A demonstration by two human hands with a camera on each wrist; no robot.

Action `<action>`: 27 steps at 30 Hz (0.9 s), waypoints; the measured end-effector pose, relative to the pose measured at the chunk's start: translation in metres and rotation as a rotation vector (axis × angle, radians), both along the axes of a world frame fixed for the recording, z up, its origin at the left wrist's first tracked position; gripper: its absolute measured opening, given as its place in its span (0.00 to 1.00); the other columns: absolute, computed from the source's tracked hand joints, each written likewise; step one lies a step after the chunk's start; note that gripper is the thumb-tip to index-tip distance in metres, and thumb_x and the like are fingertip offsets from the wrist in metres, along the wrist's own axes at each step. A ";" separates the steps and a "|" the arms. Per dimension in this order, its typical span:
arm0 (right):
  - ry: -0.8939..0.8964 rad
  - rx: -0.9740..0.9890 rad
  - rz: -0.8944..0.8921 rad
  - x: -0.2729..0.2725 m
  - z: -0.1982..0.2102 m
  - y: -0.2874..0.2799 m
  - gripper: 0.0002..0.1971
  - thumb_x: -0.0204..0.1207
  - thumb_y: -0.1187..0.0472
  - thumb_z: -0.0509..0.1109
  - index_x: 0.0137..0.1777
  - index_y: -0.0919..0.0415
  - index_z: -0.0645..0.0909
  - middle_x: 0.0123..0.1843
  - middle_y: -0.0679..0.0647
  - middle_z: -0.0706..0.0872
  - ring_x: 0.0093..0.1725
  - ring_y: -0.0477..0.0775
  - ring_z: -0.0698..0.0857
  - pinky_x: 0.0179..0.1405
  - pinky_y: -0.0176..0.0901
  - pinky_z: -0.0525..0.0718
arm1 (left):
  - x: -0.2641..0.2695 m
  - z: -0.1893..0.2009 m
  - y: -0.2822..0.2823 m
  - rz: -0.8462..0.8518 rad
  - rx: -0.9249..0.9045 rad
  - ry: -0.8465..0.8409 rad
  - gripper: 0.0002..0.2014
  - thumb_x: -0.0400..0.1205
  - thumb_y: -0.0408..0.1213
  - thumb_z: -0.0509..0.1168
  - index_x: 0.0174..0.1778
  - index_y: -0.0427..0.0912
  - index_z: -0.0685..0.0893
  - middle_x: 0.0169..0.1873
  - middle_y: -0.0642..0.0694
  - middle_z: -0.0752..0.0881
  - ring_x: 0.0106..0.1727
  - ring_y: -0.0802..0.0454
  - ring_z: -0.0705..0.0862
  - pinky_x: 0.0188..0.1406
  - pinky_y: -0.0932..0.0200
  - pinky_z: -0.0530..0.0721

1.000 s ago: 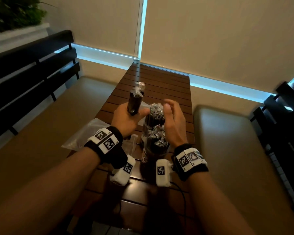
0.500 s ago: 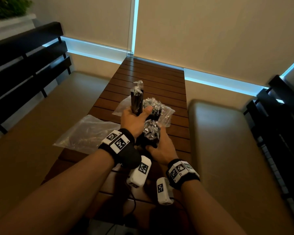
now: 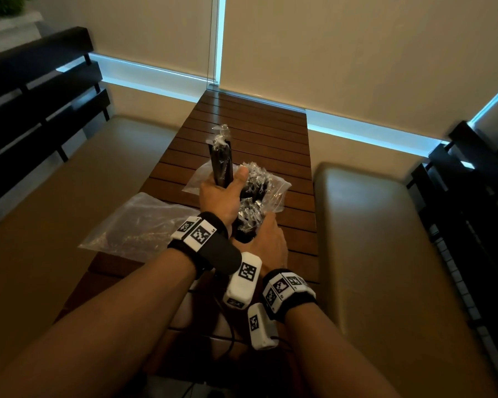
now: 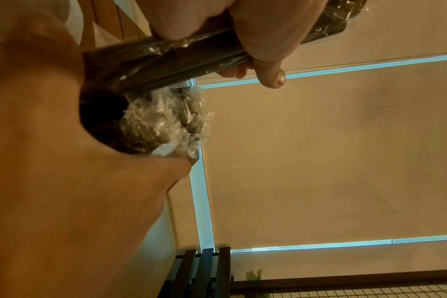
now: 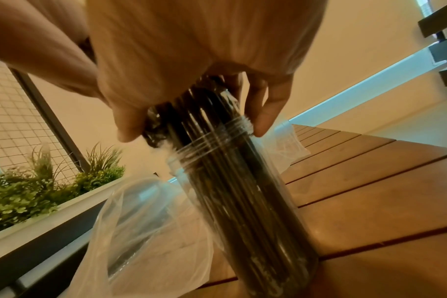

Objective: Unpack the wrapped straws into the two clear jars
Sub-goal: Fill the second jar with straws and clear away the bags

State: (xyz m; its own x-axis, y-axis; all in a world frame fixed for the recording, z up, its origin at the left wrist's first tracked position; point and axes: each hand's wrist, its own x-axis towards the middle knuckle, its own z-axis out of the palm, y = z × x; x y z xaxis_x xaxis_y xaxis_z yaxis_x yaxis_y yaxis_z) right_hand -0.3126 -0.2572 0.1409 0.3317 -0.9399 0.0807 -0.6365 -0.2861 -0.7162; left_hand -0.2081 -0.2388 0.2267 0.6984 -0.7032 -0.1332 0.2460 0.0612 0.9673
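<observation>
My left hand [image 3: 226, 186] grips a bundle of dark wrapped straws [image 3: 220, 162] upright above the slatted wooden table [image 3: 256, 130]. In the left wrist view my fingers [image 4: 265, 40] curl round this bundle [image 4: 181, 58]. Two clear jars packed with wrapped straws stand just right of it, the far jar [image 3: 256, 182] and the near jar [image 3: 249, 219]. My right hand [image 3: 265, 237] closes round the straws at the near jar's mouth. In the right wrist view, thumb and fingers [image 5: 264, 115] clasp these straws just above the threaded neck of the jar [image 5: 245, 197].
A crumpled clear plastic bag [image 3: 144, 225] lies on the table's left edge and another bag [image 3: 276, 193] sits behind the jars. Cushioned benches flank the table. A planter with green plants [image 5: 38, 191] stands off to one side. Dark slatted backrests line both sides.
My right hand, open over the jar tops a second ago, has dropped and closed round the near jar's straws. My left hand has drawn its bundle in beside the jars.
</observation>
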 end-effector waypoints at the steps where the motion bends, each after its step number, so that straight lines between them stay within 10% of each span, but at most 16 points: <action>1: 0.026 -0.018 -0.022 0.003 0.000 0.000 0.46 0.54 0.29 0.73 0.68 0.54 0.66 0.61 0.51 0.81 0.61 0.58 0.82 0.54 0.49 0.82 | 0.000 -0.001 -0.001 0.003 -0.008 0.008 0.12 0.77 0.46 0.75 0.33 0.49 0.79 0.38 0.48 0.88 0.47 0.50 0.88 0.53 0.46 0.86; 18: 0.134 -0.184 0.071 -0.005 -0.006 -0.016 0.44 0.56 0.28 0.78 0.68 0.49 0.70 0.60 0.47 0.82 0.55 0.50 0.85 0.54 0.48 0.87 | 0.007 -0.023 0.000 -0.048 0.000 -0.092 0.12 0.79 0.46 0.72 0.33 0.49 0.78 0.30 0.54 0.84 0.33 0.62 0.85 0.31 0.67 0.79; 23: 0.046 -0.067 0.131 -0.013 0.000 -0.027 0.54 0.55 0.31 0.81 0.78 0.47 0.60 0.73 0.45 0.74 0.64 0.48 0.81 0.62 0.43 0.80 | 0.003 -0.027 -0.007 -0.002 0.047 -0.064 0.13 0.77 0.48 0.73 0.33 0.49 0.79 0.33 0.51 0.85 0.39 0.54 0.84 0.41 0.58 0.80; 27: 0.113 -0.038 0.146 -0.013 0.000 -0.032 0.44 0.55 0.30 0.80 0.69 0.46 0.68 0.58 0.43 0.86 0.57 0.49 0.86 0.54 0.43 0.84 | 0.004 -0.036 -0.012 0.000 0.080 -0.088 0.12 0.76 0.51 0.74 0.36 0.49 0.80 0.35 0.48 0.86 0.41 0.49 0.87 0.43 0.55 0.84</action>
